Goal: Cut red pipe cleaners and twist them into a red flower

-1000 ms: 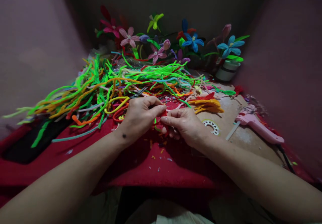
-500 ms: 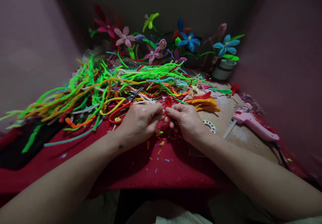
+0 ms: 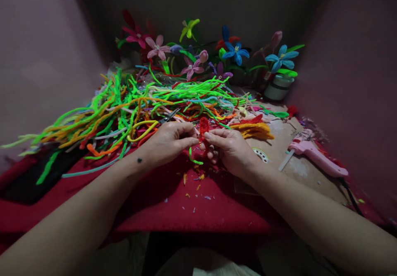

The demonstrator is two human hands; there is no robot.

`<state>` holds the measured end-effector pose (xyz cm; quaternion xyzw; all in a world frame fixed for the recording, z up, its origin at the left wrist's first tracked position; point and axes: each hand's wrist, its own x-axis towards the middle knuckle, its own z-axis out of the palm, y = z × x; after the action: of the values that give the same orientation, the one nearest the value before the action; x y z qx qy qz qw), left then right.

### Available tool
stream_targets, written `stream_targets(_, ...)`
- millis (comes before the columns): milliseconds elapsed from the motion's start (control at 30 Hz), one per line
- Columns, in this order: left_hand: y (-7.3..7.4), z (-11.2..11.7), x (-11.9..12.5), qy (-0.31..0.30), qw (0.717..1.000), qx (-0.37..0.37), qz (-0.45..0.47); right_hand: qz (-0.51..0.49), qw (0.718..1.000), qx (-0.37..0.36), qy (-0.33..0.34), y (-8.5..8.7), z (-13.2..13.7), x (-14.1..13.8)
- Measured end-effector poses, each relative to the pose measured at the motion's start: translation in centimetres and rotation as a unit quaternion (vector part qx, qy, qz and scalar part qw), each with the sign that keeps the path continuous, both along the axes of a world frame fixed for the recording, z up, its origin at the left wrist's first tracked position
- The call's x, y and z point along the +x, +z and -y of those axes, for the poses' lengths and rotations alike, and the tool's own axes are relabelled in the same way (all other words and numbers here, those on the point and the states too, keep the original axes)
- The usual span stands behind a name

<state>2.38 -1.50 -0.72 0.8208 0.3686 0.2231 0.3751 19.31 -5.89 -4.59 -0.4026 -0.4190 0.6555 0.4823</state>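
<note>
The red fuzzy piece [image 3: 204,126] is upright in front of me, above the red cloth [image 3: 149,214] and between my two hands. My right hand [image 3: 231,143] grasps it, thumb and index finger pinching its middle, with the other fingers curled beneath; its rounded top stands clear above my fingertips. My left hand [image 3: 169,141] is close on the other side, its thumb and index finger drawn together just beside the red piece. I cannot tell whether those fingertips grip anything or touch it.

Below my fingertips a short green strip [image 3: 194,157] curves down, and scraps [image 3: 185,179] of orange and pale fuzz are scattered over the cloth nearer to me. Just beyond my left hand I see the blades of the scissors [image 3: 170,116], lying at the near edge of a tangled heap of fuzzy stems [image 3: 182,87], mostly bright green, with orange, yellow and light blue among them. Past my right hand lies an orange bundle [image 3: 256,130], and a white disc [image 3: 261,155] with holes shows beside my wrist. Farther right, a pink glue gun [image 3: 316,156] rests on the brown board [image 3: 310,189]. At the back stand fuzzy flowers, a pink one [image 3: 158,47] and a blue one [image 3: 282,58] among them.
</note>
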Motion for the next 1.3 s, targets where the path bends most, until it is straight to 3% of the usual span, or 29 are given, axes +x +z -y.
stream_targets(133, 0.6, -0.1, -0.3, 0.012, 0.997, -0.068, 0.029, -0.016, 1.000, -0.004, -0.006, 0.1, 0.1, -0.2)
stream_targets(267, 0.0, -0.4, -0.5, 0.048, 0.977, -0.160, 0.133, 0.009, 1.000, -0.006, 0.002, 0.2, 0.3, -0.5)
stream_targets(400, -0.7, -0.4, -0.3, -0.014, 0.939, -0.294, 0.180, 0.017, 0.999, -0.009, 0.044, 0.2, 0.5, -0.6)
stream_targets(500, -0.8, -0.3, -0.1, -0.049, 0.935, -0.304, 0.177, 0.001, 0.998, -0.016, 0.065, 0.2, 0.4, -0.5)
stream_targets(667, -0.8, -0.4, 0.0, -0.021, 0.948, -0.268, 0.172, 0.003, 0.998, -0.018, 0.066, 0.3, 0.5, -0.5)
stream_targets(967, -0.7, 0.2, 0.5, 0.023, 0.970, -0.205, 0.131, 0.091, 0.994, 0.036, 0.044, 0.7, 0.7, -0.7)
stream_targets(1033, -0.6, 0.6, 0.8, 0.051, 0.984, -0.132, 0.111, 0.108, 0.994, 0.021, 0.028, 0.7, 0.7, -0.7)
stream_targets(1100, -0.8, 0.9, 1.2, 0.080, 0.992, -0.011, 0.093, 0.123, 0.992, 0.014, 0.012, 0.6, 0.7, -0.8)
stream_targets(1200, -1.3, 1.1, 1.6, 0.093, 0.982, 0.146, 0.075, 0.133, 0.991, 0.028, -0.011, 0.5, 0.8, -0.8)
stream_targets(1300, -1.4, 1.2, 1.7, 0.094, 0.976, 0.176, 0.082, 0.127, 0.991, 0.032, -0.020, 0.5, 0.9, -0.9)
